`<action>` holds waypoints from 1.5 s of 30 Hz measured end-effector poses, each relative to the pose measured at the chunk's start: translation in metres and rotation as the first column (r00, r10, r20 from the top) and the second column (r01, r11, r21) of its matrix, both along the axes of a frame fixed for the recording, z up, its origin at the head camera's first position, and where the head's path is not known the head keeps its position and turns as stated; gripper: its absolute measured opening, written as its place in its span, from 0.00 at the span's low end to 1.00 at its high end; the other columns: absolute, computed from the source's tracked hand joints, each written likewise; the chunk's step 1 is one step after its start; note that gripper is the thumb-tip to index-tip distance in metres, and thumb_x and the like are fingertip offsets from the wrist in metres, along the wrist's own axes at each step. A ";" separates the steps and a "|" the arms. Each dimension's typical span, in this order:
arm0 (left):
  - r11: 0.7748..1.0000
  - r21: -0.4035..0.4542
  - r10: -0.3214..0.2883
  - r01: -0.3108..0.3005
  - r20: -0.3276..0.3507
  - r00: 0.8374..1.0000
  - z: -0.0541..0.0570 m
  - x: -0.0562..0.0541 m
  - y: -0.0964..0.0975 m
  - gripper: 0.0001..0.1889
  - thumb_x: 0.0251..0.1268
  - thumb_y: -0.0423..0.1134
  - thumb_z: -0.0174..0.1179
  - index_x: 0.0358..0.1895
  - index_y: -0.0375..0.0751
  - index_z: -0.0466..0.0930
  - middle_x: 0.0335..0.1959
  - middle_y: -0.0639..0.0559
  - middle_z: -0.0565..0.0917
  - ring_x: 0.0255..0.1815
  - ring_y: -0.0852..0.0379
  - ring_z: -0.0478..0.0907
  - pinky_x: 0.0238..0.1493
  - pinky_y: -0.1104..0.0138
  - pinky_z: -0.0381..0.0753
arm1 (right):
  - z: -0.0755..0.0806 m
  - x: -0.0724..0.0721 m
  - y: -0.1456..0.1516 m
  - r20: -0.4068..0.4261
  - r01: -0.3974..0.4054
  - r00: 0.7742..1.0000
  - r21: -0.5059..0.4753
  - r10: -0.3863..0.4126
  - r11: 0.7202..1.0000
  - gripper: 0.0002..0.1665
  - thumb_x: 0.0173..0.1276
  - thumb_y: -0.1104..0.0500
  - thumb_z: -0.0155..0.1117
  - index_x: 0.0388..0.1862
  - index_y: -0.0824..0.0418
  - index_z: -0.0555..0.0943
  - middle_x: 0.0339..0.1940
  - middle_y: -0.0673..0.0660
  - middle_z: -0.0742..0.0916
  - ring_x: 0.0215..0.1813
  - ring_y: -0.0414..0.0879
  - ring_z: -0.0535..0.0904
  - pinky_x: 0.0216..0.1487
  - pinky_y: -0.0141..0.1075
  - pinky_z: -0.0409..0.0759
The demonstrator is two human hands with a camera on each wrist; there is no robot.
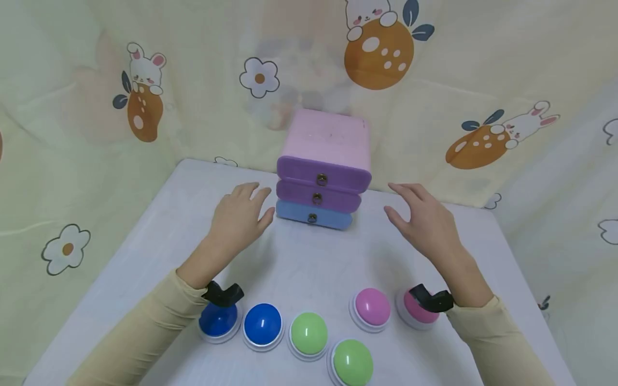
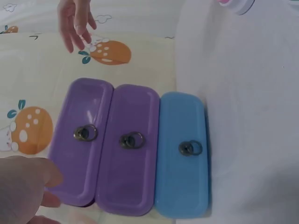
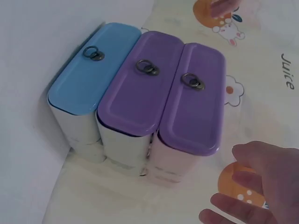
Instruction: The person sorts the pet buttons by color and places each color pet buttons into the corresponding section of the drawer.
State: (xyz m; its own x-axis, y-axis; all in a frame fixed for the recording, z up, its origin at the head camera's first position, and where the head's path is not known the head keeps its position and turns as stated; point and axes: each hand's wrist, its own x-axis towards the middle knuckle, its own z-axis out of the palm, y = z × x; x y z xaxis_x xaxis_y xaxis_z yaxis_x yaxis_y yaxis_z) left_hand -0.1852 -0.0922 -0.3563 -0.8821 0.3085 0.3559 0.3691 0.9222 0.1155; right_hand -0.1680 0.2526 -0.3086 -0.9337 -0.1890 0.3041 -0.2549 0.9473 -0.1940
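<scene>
A small drawer box point(image 1: 328, 134) with a pink top stands at the back of the white table. Its front has two purple drawers point(image 1: 324, 175) above a blue drawer point(image 1: 314, 214), each with a bronze ring pull point(image 2: 133, 140). My left hand point(image 1: 240, 217) hovers just left of the box, fingers loosely bent and holding nothing. On the other side, my right hand point(image 1: 427, 222) is held in the air, apart from the box, its fingers spread and holding nothing. In the right wrist view the drawers point(image 3: 140, 84) all look closed.
Along the near part of the table point(image 1: 309, 268) sit several round domed buttons on white bases: blue point(image 1: 263, 324), green point(image 1: 309, 333) and pink point(image 1: 373, 306). My wrists partly cover the outer blue and pink ones. A cartoon-print cloth point(image 1: 203, 96) hangs behind.
</scene>
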 end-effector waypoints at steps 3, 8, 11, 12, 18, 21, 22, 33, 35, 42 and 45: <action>1.000 0.015 -0.012 0.012 0.003 1.000 -0.003 -0.001 0.003 0.21 0.67 0.50 0.53 0.56 0.42 0.78 0.52 0.43 0.81 0.52 0.44 0.79 0.44 0.53 0.82 | -0.002 -0.006 0.003 0.033 0.013 0.999 -0.011 -0.013 1.000 0.32 0.66 0.50 0.61 0.68 0.54 0.69 0.64 0.61 0.75 0.56 0.61 0.77 0.45 0.57 0.79; 0.997 0.070 -0.024 0.018 0.079 0.997 -0.009 -0.005 0.010 0.19 0.65 0.49 0.54 0.53 0.44 0.80 0.46 0.47 0.85 0.44 0.48 0.82 0.37 0.56 0.84 | -0.006 -0.021 0.011 0.062 -0.014 0.998 -0.068 0.018 0.998 0.35 0.69 0.47 0.57 0.72 0.52 0.63 0.68 0.62 0.71 0.64 0.63 0.70 0.56 0.61 0.72; 0.990 0.136 -0.047 0.029 0.132 0.990 -0.013 -0.009 0.016 0.19 0.65 0.48 0.55 0.54 0.45 0.80 0.47 0.48 0.85 0.43 0.49 0.83 0.35 0.57 0.84 | -0.007 -0.036 0.015 0.096 -0.066 0.992 -0.108 0.076 0.992 0.37 0.71 0.46 0.54 0.75 0.53 0.57 0.72 0.63 0.66 0.71 0.64 0.63 0.64 0.62 0.64; 0.986 0.165 -0.061 0.036 0.147 0.987 -0.015 -0.011 0.019 0.19 0.65 0.48 0.55 0.54 0.45 0.80 0.48 0.48 0.84 0.42 0.49 0.83 0.35 0.58 0.84 | -0.007 -0.042 0.016 0.112 -0.082 0.989 -0.119 0.096 0.989 0.39 0.71 0.45 0.53 0.76 0.53 0.54 0.74 0.63 0.63 0.72 0.64 0.60 0.66 0.62 0.61; 0.895 0.434 -0.207 0.103 0.202 0.957 -0.034 -0.028 0.043 0.19 0.65 0.43 0.55 0.57 0.42 0.77 0.51 0.48 0.83 0.45 0.52 0.83 0.42 0.61 0.82 | -0.009 -0.076 0.027 0.187 -0.182 0.960 -0.155 0.210 0.971 0.41 0.73 0.46 0.50 0.78 0.50 0.45 0.79 0.57 0.52 0.78 0.60 0.47 0.71 0.62 0.50; 0.800 0.592 -0.262 0.093 0.206 0.943 -0.043 -0.038 0.057 0.19 0.65 0.41 0.56 0.58 0.40 0.75 0.52 0.46 0.82 0.45 0.52 0.82 0.45 0.62 0.81 | -0.011 -0.091 0.031 0.202 -0.237 0.943 -0.154 0.265 0.959 0.40 0.74 0.47 0.50 0.78 0.50 0.46 0.79 0.56 0.50 0.78 0.59 0.45 0.73 0.61 0.49; 0.758 0.647 -0.278 0.078 0.212 0.937 -0.045 -0.042 0.061 0.20 0.65 0.40 0.57 0.59 0.39 0.75 0.52 0.46 0.82 0.45 0.52 0.82 0.46 0.62 0.81 | -0.012 -0.096 0.032 0.209 -0.254 0.936 -0.156 0.283 0.954 0.40 0.74 0.47 0.50 0.78 0.51 0.46 0.79 0.56 0.50 0.78 0.59 0.45 0.73 0.61 0.48; 0.164 0.923 -0.267 -0.347 0.380 0.886 -0.051 -0.054 0.114 0.15 0.64 0.41 0.61 0.48 0.34 0.80 0.39 0.41 0.85 0.39 0.42 0.84 0.34 0.60 0.85 | -0.032 -0.133 0.040 0.303 -0.293 0.877 -0.278 0.373 0.915 0.40 0.74 0.48 0.50 0.78 0.47 0.45 0.79 0.56 0.47 0.79 0.60 0.40 0.73 0.63 0.42; 0.095 0.927 -0.227 -0.363 0.375 0.899 -0.049 -0.051 0.122 0.14 0.63 0.42 0.62 0.47 0.37 0.80 0.34 0.44 0.85 0.35 0.43 0.85 0.25 0.66 0.83 | -0.035 -0.138 0.039 0.317 -0.287 0.868 -0.304 0.381 0.908 0.40 0.74 0.47 0.50 0.78 0.46 0.44 0.79 0.55 0.46 0.79 0.59 0.39 0.73 0.63 0.41; -0.081 0.933 -0.131 -0.351 0.339 0.932 -0.038 -0.052 0.138 0.09 0.61 0.40 0.63 0.42 0.40 0.80 0.25 0.56 0.78 0.33 0.36 0.83 0.16 0.75 0.73 | -0.022 -0.144 0.030 0.386 -0.237 0.848 -0.338 0.364 0.911 0.44 0.72 0.44 0.52 0.77 0.40 0.40 0.79 0.48 0.42 0.79 0.55 0.35 0.72 0.64 0.39; -0.049 0.935 -0.123 -0.352 0.344 0.931 -0.036 -0.055 0.139 0.08 0.63 0.39 0.62 0.39 0.37 0.81 0.24 0.57 0.75 0.36 0.32 0.81 0.17 0.76 0.72 | -0.012 -0.142 0.025 0.426 -0.230 0.820 -0.365 0.382 0.902 0.45 0.71 0.45 0.52 0.77 0.41 0.39 0.79 0.49 0.40 0.79 0.56 0.33 0.71 0.66 0.37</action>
State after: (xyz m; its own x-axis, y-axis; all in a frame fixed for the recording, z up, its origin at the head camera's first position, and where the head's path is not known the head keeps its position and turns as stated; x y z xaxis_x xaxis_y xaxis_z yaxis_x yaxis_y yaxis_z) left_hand -0.2407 0.0473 -0.3922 -0.9647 -0.2593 -0.0466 0.0078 -0.2051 0.9787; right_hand -0.3100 0.2776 -0.3203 -0.8815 -0.4658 -0.0775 -0.3254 0.7181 -0.6152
